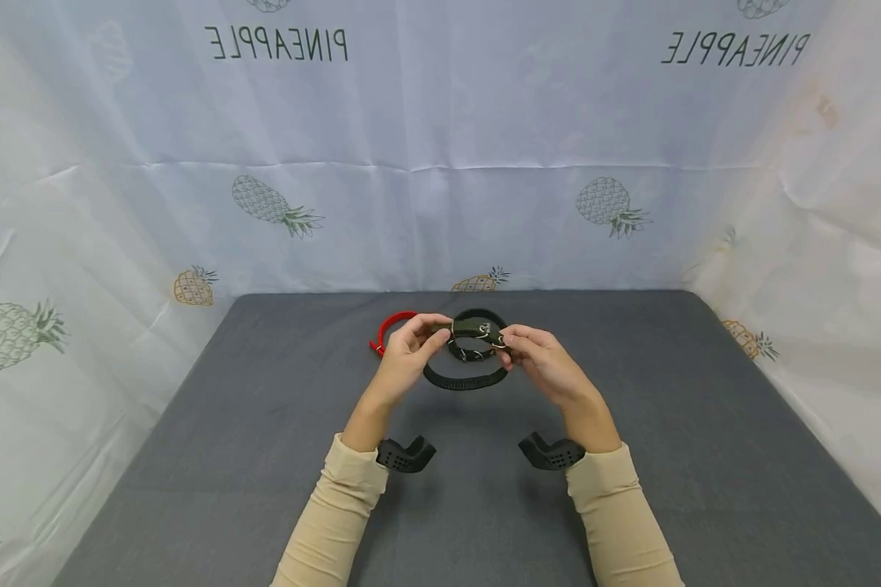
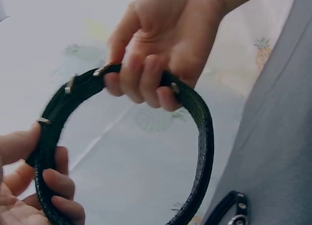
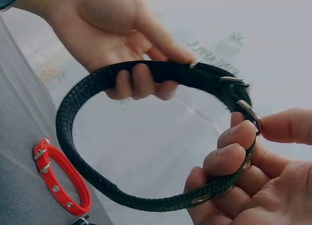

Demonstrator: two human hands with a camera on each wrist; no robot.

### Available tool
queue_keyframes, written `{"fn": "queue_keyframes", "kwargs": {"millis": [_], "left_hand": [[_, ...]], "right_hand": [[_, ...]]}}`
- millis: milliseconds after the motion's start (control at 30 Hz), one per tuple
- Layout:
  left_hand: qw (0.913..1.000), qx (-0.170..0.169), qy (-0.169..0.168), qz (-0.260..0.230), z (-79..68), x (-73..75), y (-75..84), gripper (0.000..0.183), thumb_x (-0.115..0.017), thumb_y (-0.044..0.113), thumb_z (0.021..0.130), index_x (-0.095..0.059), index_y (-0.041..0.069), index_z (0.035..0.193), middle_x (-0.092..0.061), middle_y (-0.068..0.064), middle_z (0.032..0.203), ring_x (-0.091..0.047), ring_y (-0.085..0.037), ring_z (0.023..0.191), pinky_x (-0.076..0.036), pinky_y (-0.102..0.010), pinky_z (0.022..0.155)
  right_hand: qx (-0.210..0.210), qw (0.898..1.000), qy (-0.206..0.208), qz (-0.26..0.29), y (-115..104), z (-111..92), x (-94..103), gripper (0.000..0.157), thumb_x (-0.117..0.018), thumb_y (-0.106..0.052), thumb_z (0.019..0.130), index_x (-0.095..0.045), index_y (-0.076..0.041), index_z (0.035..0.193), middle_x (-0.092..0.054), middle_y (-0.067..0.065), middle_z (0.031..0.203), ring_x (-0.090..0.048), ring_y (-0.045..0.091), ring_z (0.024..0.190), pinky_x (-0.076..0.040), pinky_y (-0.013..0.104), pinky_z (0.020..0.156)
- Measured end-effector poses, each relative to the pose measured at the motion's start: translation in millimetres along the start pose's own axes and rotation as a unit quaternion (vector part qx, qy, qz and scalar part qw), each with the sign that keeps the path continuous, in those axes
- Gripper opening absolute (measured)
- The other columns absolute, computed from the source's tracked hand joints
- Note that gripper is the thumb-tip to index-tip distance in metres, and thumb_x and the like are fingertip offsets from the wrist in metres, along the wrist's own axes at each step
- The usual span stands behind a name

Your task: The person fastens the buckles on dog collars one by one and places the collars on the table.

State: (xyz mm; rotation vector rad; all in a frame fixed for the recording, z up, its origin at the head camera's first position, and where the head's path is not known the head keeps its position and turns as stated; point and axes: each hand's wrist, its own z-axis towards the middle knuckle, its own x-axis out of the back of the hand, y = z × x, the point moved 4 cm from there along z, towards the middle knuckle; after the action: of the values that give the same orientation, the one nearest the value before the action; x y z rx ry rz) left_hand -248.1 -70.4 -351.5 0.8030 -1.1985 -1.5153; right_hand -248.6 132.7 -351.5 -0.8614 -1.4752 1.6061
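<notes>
Both hands hold up a dark green-black buckled collar (image 1: 466, 383), closed into a loop above the table. My left hand (image 1: 409, 346) pinches the band on the left, its thumb near a metal keeper. On the right, my right hand (image 1: 543, 359) grips the band beside the buckle and ring, with the fingers curled round it. The right wrist view shows the same collar (image 3: 68, 122) as a full ring with metal fittings at its upper right. Behind it on the table lie a red collar (image 1: 382, 333) and a black collar (image 1: 482, 313), each partly hidden.
A dark grey cloth covers the table (image 1: 264, 456). A white curtain (image 1: 440, 122) with pineapple prints hangs behind and at both sides. Black wrist mounts (image 1: 409, 455) stick out from both wrists above the table.
</notes>
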Motion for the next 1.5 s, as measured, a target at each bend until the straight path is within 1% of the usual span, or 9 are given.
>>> {"fn": "queue_keyframes", "kwargs": {"millis": [233, 567, 700, 800, 900, 1067, 1300, 1400, 1500], "left_hand": [[0.9982, -0.001, -0.030, 0.052, 1.1, 0.5, 2.7, 0.029, -0.058, 0.009, 0.096, -0.059, -0.003, 0.122, -0.059, -0.021, 0.120, -0.058, -0.002, 0.093, -0.050, -0.017, 0.088], [0.9972, 0.004, -0.055, 0.050, 0.4, 2.3, -1.4, 0.031, -0.060, 0.010, 0.095, -0.059, -0.001, 0.124, -0.059, -0.022, 0.124, -0.060, 0.002, 0.098, -0.052, -0.020, 0.093], [0.9988, -0.003, -0.040, 0.027, 1.8, 7.6, -2.4, 0.031, -0.058, 0.009, 0.096, -0.057, -0.006, 0.123, -0.058, -0.027, 0.124, -0.064, -0.007, 0.105, -0.051, -0.017, 0.095], [0.9997, -0.004, -0.020, 0.013, 2.6, 12.6, -2.6, 0.029, -0.058, 0.009, 0.096, -0.059, -0.007, 0.121, -0.064, -0.018, 0.116, -0.066, -0.017, 0.106, -0.052, -0.019, 0.094], [0.9998, -0.005, -0.006, 0.017, 2.4, 15.9, -1.9, 0.027, -0.058, 0.009, 0.096, -0.061, -0.005, 0.118, -0.066, 0.001, 0.106, -0.068, -0.011, 0.100, -0.053, -0.018, 0.091], [0.9997, -0.019, 0.012, 0.010, 1.4, 19.5, 0.3, 0.026, -0.057, 0.007, 0.096, -0.061, -0.009, 0.116, -0.065, 0.009, 0.099, -0.066, 0.003, 0.092, -0.054, -0.016, 0.088], [0.9991, -0.016, 0.038, 0.007, 1.2, 24.6, 0.5, 0.025, -0.058, 0.009, 0.096, -0.062, -0.008, 0.113, -0.067, -0.005, 0.100, -0.067, 0.002, 0.087, -0.055, -0.018, 0.084], [0.9993, -0.015, 0.035, 0.007, 1.3, 25.0, 0.5, 0.025, -0.058, 0.009, 0.096, -0.062, -0.008, 0.113, -0.067, -0.005, 0.100, -0.066, 0.002, 0.087, -0.055, -0.018, 0.085], [0.9992, -0.016, 0.034, 0.008, 1.4, 25.0, 0.2, 0.025, -0.058, 0.009, 0.096, -0.062, -0.009, 0.113, -0.067, -0.001, 0.098, -0.066, 0.002, 0.087, -0.055, -0.018, 0.084]], "right_hand": [[0.002, 1.000, -0.008, -0.030, -4.4, -5.9, 11.0, 0.021, -0.042, -0.021, 0.104, -0.056, -0.011, 0.091, -0.048, -0.006, 0.073, -0.044, 0.012, 0.069, -0.041, 0.029, 0.073], [-0.009, 0.999, -0.028, -0.041, -12.2, -9.0, 21.5, 0.022, -0.043, -0.020, 0.104, -0.061, -0.020, 0.092, -0.051, -0.007, 0.076, -0.044, 0.013, 0.074, -0.039, 0.028, 0.073], [-0.013, 0.998, -0.014, -0.055, -15.9, -11.8, 30.9, 0.021, -0.044, -0.021, 0.103, -0.061, -0.021, 0.092, -0.053, -0.009, 0.079, -0.046, 0.010, 0.076, -0.040, 0.026, 0.075], [-0.021, 0.997, 0.008, -0.074, -16.9, -13.4, 40.0, 0.020, -0.045, -0.022, 0.103, -0.061, -0.021, 0.092, -0.054, -0.010, 0.080, -0.049, 0.010, 0.079, -0.042, 0.024, 0.078], [-0.031, 0.994, 0.030, -0.105, -16.3, -14.5, 49.5, 0.018, -0.046, -0.024, 0.103, -0.060, -0.020, 0.093, -0.055, -0.010, 0.082, -0.051, 0.011, 0.083, -0.043, 0.026, 0.084], [-0.036, 0.978, 0.062, -0.198, -11.8, -15.4, 68.2, 0.023, -0.045, -0.024, 0.103, -0.060, -0.007, 0.104, -0.057, -0.012, 0.090, -0.052, 0.012, 0.094, -0.040, 0.032, 0.091], [-0.028, 0.937, 0.084, -0.337, -0.8, -16.8, 92.3, 0.034, -0.042, -0.019, 0.104, -0.055, 0.007, 0.122, -0.059, 0.022, 0.114, -0.052, -0.004, 0.093, -0.048, 0.026, 0.085], [-0.021, 0.927, 0.094, -0.363, 6.3, -16.4, 99.7, 0.031, -0.044, -0.016, 0.103, -0.056, 0.007, 0.120, -0.060, 0.026, 0.115, -0.056, 0.001, 0.094, -0.051, 0.037, 0.086], [-0.012, 0.919, 0.100, -0.381, 13.5, -15.8, 105.6, 0.030, -0.047, -0.014, 0.102, -0.057, 0.008, 0.119, -0.061, 0.027, 0.114, -0.062, 0.020, 0.100, -0.050, 0.050, 0.093]]}}
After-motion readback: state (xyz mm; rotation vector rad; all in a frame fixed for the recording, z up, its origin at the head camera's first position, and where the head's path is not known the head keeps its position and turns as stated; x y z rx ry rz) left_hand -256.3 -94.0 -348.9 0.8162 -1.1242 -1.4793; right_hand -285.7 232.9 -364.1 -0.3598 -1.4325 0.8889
